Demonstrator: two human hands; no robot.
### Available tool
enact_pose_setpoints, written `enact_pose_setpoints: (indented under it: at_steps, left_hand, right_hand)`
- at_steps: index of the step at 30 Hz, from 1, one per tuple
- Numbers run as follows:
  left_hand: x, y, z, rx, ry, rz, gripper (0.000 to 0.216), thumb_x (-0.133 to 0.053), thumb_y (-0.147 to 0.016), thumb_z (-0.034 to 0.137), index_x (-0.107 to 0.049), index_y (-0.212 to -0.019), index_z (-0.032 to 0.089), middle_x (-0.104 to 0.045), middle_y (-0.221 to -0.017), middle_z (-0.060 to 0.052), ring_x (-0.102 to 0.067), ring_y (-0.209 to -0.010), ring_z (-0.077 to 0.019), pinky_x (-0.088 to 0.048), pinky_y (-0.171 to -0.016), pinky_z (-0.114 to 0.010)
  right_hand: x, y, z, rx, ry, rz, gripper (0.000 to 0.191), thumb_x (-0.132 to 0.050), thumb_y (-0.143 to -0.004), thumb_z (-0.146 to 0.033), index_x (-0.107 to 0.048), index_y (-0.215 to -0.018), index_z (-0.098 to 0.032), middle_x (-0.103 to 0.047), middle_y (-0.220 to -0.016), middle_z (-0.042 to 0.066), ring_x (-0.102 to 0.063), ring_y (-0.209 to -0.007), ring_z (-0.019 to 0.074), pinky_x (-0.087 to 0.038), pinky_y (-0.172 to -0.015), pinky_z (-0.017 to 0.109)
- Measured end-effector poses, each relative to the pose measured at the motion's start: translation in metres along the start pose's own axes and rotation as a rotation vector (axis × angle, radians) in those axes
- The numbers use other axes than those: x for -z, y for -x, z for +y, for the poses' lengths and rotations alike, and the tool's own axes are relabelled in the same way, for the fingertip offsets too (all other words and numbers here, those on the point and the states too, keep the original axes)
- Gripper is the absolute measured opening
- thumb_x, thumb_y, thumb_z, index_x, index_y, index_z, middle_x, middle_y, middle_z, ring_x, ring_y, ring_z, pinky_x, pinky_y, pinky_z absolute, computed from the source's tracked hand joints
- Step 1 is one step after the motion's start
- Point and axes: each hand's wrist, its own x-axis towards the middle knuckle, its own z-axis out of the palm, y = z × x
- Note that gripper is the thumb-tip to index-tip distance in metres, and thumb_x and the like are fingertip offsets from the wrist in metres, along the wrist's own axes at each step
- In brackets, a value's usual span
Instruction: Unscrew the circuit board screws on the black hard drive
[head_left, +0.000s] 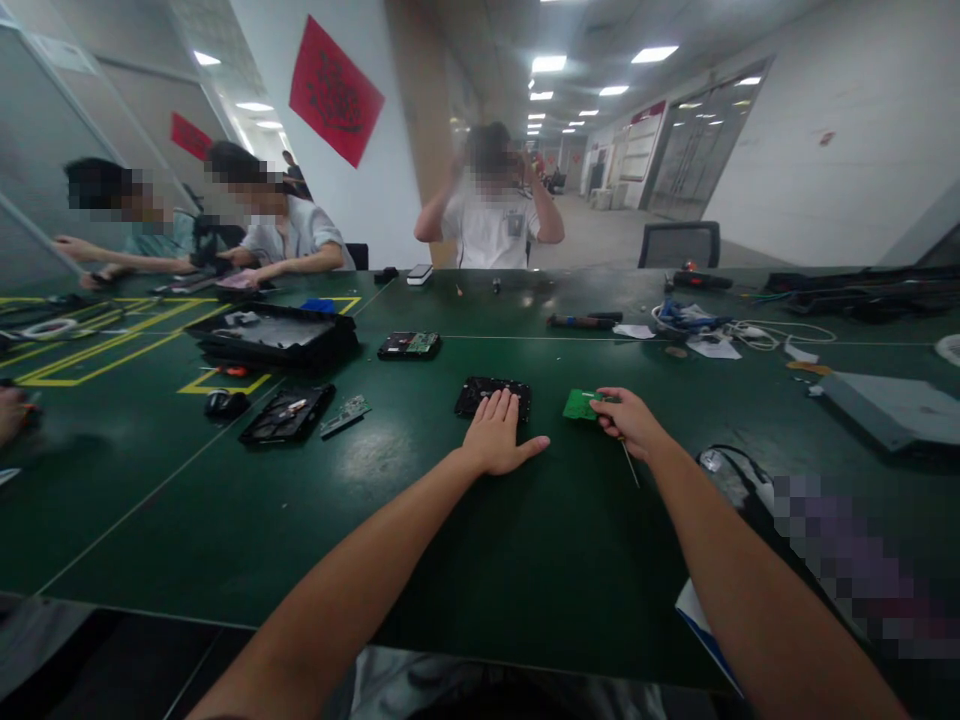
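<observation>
My left hand (497, 432) lies flat with its thumb spread, its fingertips resting on a black hard drive (474, 395) on the green table. To the right, my right hand (628, 422) is closed on the edge of a green circuit board (580, 404), held just right of the drive and apart from it. A thin metal shaft (630, 465), like a screwdriver's, sticks out below the same hand; its handle is hidden by the fingers. Another hard drive with a green board (409, 345) lies farther off, left of my left hand.
At left are a black open casing (274, 338), a smaller black drive part (289, 413), a loose circuit board (345, 416) and a black mouse (225, 403). A grey metal box (892, 408) and tangled cables (697, 320) lie right. A person (491, 215) sits opposite; others sit left.
</observation>
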Motion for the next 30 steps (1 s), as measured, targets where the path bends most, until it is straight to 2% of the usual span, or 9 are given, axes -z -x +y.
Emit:
enact_pose_setpoints:
  at_steps: [4,7,11,14,17,22,26,30]
  left_hand:
    - [-0.003,0.009,0.019,-0.002,0.024,0.003,0.118,-0.018,-0.082,0.092,-0.010,-0.162,0.007,-0.002,-0.170,-0.015,-0.002,-0.159,-0.0345,-0.006,-0.129,-0.051]
    - [-0.007,0.016,0.030,-0.015,0.030,0.027,0.115,-0.018,-0.083,0.091,-0.010,-0.163,0.009,-0.005,-0.171,-0.013,-0.001,-0.159,-0.0323,-0.004,-0.130,-0.049]
    - [-0.008,0.029,0.035,-0.027,0.028,0.034,0.111,-0.017,-0.085,0.089,-0.011,-0.163,0.009,-0.005,-0.171,-0.013,-0.001,-0.159,-0.0312,-0.004,-0.130,-0.048]
    - [-0.004,0.041,0.025,-0.076,0.023,0.015,0.107,-0.018,-0.088,0.086,-0.011,-0.163,0.011,-0.005,-0.171,-0.011,-0.003,-0.159,-0.0300,-0.007,-0.131,-0.047]
    - [0.002,0.053,0.005,-0.120,0.001,0.021,0.103,-0.022,-0.089,0.085,-0.011,-0.164,0.014,-0.008,-0.171,-0.009,-0.006,-0.159,-0.0281,-0.008,-0.131,-0.044]
    - [0.009,0.062,-0.026,-0.006,-0.030,0.093,0.094,-0.023,-0.095,0.077,-0.021,-0.162,0.011,-0.018,-0.170,-0.013,-0.015,-0.158,-0.0297,-0.013,-0.130,-0.046]
    - [0.011,0.061,-0.032,0.016,-0.009,0.131,0.083,-0.026,-0.099,0.071,-0.035,-0.157,0.013,-0.032,-0.166,-0.012,-0.028,-0.155,-0.0293,-0.022,-0.127,-0.044]
    - [0.013,0.059,-0.034,0.042,0.000,0.200,0.074,-0.034,-0.100,0.065,-0.039,-0.154,0.016,-0.039,-0.163,-0.012,-0.034,-0.151,-0.0293,-0.027,-0.125,-0.044]
  right_hand:
    - [0.004,-0.003,0.001,0.005,-0.049,0.033,0.038,-0.069,-0.086,-0.022,-0.054,-0.120,-0.020,-0.052,-0.066,-0.003,-0.046,-0.048,0.0085,-0.028,-0.036,0.014]
    - [0.003,-0.005,0.004,0.015,-0.042,0.042,0.041,-0.071,-0.085,-0.024,-0.054,-0.122,-0.021,-0.054,-0.066,-0.003,-0.047,-0.048,0.0091,-0.030,-0.036,0.015]
    - [0.001,-0.004,0.006,0.033,0.000,0.038,0.041,-0.073,-0.084,-0.028,-0.057,-0.121,-0.022,-0.054,-0.064,-0.003,-0.048,-0.048,0.0103,-0.031,-0.036,0.016]
    - [-0.001,-0.003,0.005,0.048,0.037,0.036,0.037,-0.071,-0.086,-0.029,-0.059,-0.120,-0.021,-0.054,-0.064,-0.003,-0.048,-0.048,0.0102,-0.030,-0.036,0.016]
    - [-0.003,-0.001,0.005,0.058,0.084,0.038,0.036,-0.069,-0.087,-0.030,-0.059,-0.121,-0.020,-0.055,-0.065,-0.002,-0.049,-0.049,0.0104,-0.031,-0.036,0.017]
    - [-0.008,0.002,0.006,0.072,0.203,0.074,0.038,-0.068,-0.088,-0.033,-0.061,-0.124,-0.019,-0.058,-0.069,-0.001,-0.049,-0.049,0.0108,-0.034,-0.038,0.019]
    - [-0.013,0.005,0.003,0.075,0.310,0.126,0.041,-0.069,-0.088,-0.035,-0.064,-0.124,-0.019,-0.064,-0.075,0.003,-0.052,-0.052,0.0123,-0.039,-0.041,0.022]
    - [-0.017,0.008,-0.001,0.085,0.376,0.155,0.040,-0.071,-0.086,-0.034,-0.067,-0.123,-0.018,-0.068,-0.081,0.006,-0.056,-0.056,0.0133,-0.043,-0.046,0.024]
